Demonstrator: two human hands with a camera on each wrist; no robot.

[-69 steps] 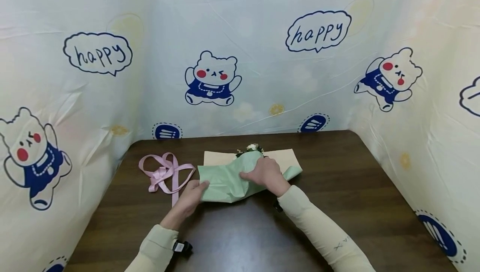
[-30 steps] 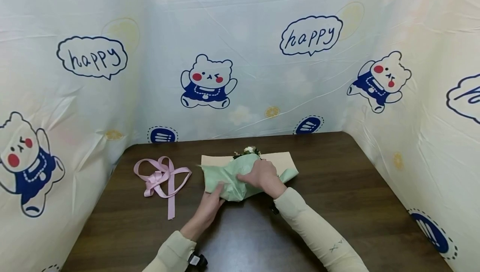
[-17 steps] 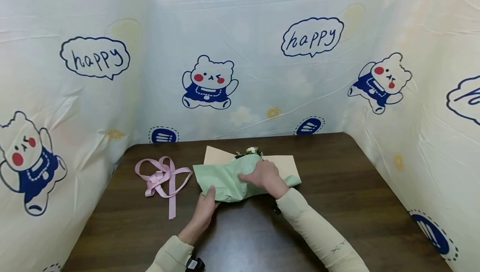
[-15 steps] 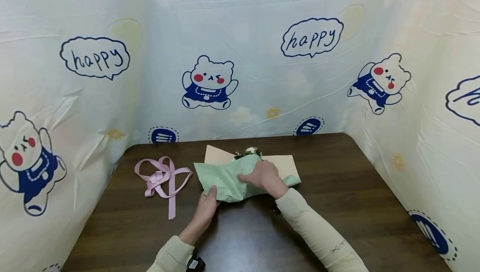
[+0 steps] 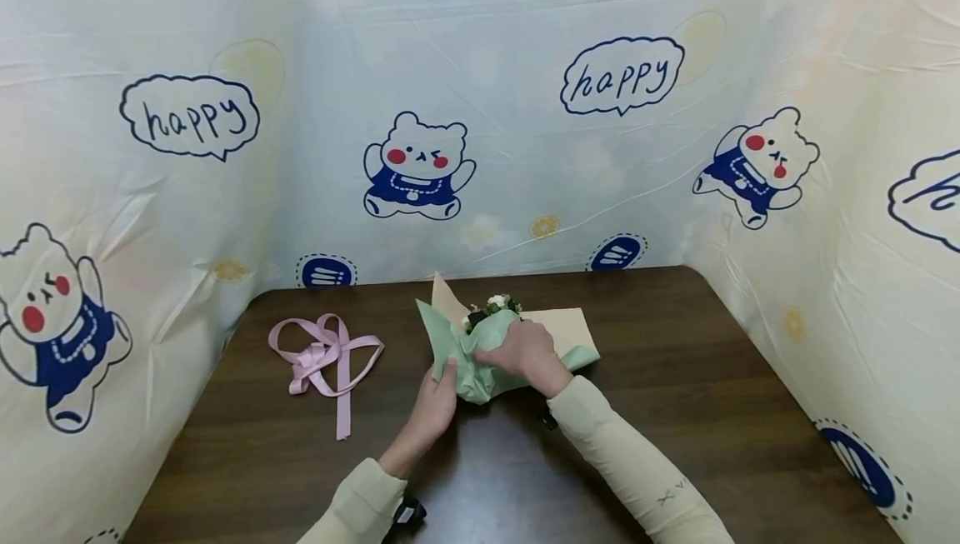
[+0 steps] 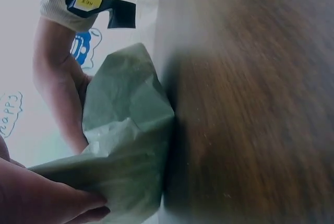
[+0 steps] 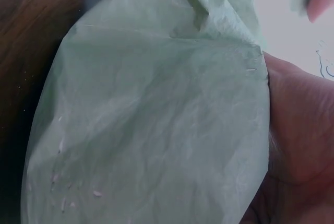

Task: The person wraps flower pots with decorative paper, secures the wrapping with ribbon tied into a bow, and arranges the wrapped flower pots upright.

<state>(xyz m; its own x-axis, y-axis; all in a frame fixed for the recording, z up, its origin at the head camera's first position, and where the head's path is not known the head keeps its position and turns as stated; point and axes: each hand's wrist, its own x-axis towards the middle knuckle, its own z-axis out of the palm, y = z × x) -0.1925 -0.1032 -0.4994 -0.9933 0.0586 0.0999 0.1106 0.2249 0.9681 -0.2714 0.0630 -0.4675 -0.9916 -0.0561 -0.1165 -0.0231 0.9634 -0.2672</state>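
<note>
A small bouquet of white flowers with dark green leaves lies in wrapping paper that is pale green outside. The beige inner side of the paper shows behind the flowers. My right hand grips the gathered paper round the bouquet, thumb pointing left across its front. At the lower left my left hand pinches the paper, thumb in front, holding that side raised in a pointed fold. The left wrist view shows these fingers along the crumpled green paper. Stems are hidden inside.
A pink ribbon lies in loose loops on the brown wooden table, left of the bouquet. A pale cloth with printed bears hangs round the table's back and sides.
My left hand shifted rightward, slid back left, then came right again, bringing the left side of the paper up and inward toward the flowers. My right hand keeps its grip, almost unmoved.
</note>
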